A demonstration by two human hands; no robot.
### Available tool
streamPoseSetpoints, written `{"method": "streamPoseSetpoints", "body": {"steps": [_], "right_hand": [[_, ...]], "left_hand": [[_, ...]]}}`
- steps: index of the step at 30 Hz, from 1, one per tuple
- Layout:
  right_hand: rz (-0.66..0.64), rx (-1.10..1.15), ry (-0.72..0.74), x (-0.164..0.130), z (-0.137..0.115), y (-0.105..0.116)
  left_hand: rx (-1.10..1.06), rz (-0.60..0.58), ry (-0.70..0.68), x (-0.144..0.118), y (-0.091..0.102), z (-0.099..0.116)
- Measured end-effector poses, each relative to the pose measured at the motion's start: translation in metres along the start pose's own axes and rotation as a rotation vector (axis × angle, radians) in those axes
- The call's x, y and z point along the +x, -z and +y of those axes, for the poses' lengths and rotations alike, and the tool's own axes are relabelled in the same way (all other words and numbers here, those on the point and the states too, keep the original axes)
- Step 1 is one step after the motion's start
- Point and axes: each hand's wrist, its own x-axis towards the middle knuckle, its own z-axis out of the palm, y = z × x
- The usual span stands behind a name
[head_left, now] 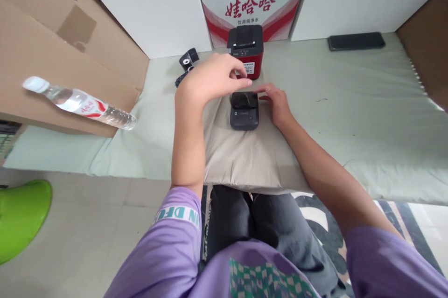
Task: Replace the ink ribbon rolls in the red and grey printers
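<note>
A small dark grey device, like a compact label printer, lies on a beige cushion resting on my lap. My left hand hovers over its far end with the fingers curled and pinched; whether they hold something small I cannot tell. At the device's right side rests my right hand, its fingers flat and touching the edge. Just beyond stands a red and black printer.
A water bottle lies on a cardboard box at left. White boxes and a red-printed carton line the back. A black phone lies far right on the pale green mat. Small black parts and a green object are at left.
</note>
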Motion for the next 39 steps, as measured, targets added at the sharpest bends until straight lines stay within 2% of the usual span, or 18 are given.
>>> {"method": "streamPoseSetpoints", "body": {"steps": [4,8,11,13,15,17,19,23,25,27,29,32,34,37,39], "right_hand": [[0.064,-0.078,0.015,-0.005,-0.007,-0.004],[0.049,-0.096,-0.011,-0.005,-0.003,-0.007],[-0.009,-0.095,-0.050,-0.003,0.003,-0.006],[-0.058,-0.077,-0.075,-0.001,0.007,-0.004],[-0.100,-0.054,-0.099,0.001,0.009,-0.003],[-0.118,-0.034,-0.111,0.002,0.010,-0.002],[-0.112,-0.022,-0.113,0.002,0.011,-0.002],[-0.109,-0.022,-0.108,0.001,0.009,-0.002],[-0.173,-0.031,-0.093,0.000,0.005,0.001],[-0.253,-0.054,-0.074,-0.001,0.002,0.004],[-0.291,-0.083,-0.062,-0.001,0.000,0.006],[-0.271,-0.092,-0.052,0.000,0.001,0.005],[-0.242,-0.064,-0.046,0.001,0.004,0.003],[-0.194,-0.026,-0.041,0.002,0.005,0.000],[-0.187,-0.019,-0.040,0.001,0.002,0.000]], "left_hand": [[-0.015,0.042,0.048,-0.004,0.006,0.002],[0.030,0.012,0.109,0.019,-0.008,-0.023],[0.038,-0.155,0.112,0.045,-0.029,-0.050],[-0.039,-0.345,0.077,0.057,-0.043,-0.063],[-0.159,-0.468,0.019,0.063,-0.052,-0.072],[-0.241,-0.480,-0.045,0.064,-0.055,-0.076],[-0.217,-0.421,-0.072,0.060,-0.050,-0.077],[-0.101,-0.336,0.036,0.042,-0.026,-0.073],[-0.136,-0.345,0.076,0.031,-0.014,-0.066],[-0.159,-0.373,0.058,0.023,-0.007,-0.055],[-0.081,-0.360,0.026,0.018,-0.005,-0.040],[0.120,-0.226,0.060,0.017,-0.011,-0.018],[0.144,-0.173,0.055,0.018,-0.015,-0.008],[0.081,-0.195,-0.019,0.019,-0.018,-0.003],[0.081,-0.209,-0.013,0.020,-0.017,-0.005]]}}
